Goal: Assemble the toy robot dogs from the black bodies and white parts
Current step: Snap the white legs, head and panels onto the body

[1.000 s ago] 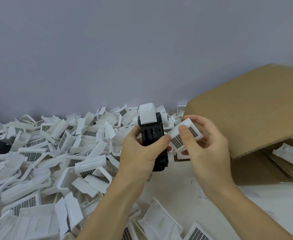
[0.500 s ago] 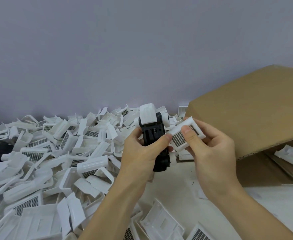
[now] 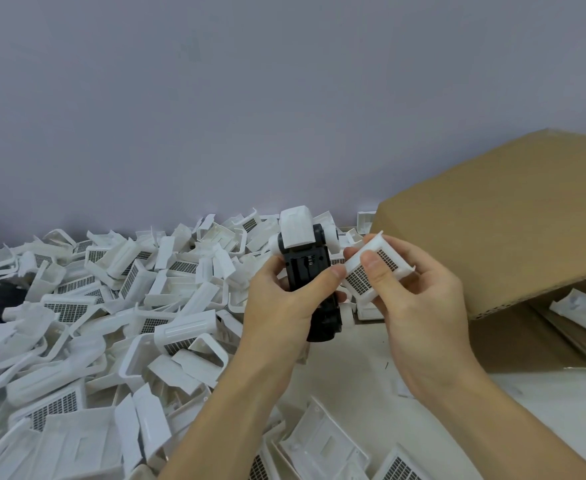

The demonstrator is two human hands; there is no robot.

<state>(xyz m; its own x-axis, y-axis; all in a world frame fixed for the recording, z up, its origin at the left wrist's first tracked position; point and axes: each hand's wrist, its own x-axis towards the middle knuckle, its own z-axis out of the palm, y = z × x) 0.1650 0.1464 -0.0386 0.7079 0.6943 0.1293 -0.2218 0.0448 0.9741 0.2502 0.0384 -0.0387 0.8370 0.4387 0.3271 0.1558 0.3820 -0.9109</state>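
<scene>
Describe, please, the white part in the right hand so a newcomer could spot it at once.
Find the cardboard box at right; just left of its lower corner, the right hand pinches a white grille panel beside the black body gripped by the left hand. Unlike the heaped panels, it is held in the air.

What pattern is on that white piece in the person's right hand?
A dark grid of small squares on the white part, seen in the head view.
</scene>
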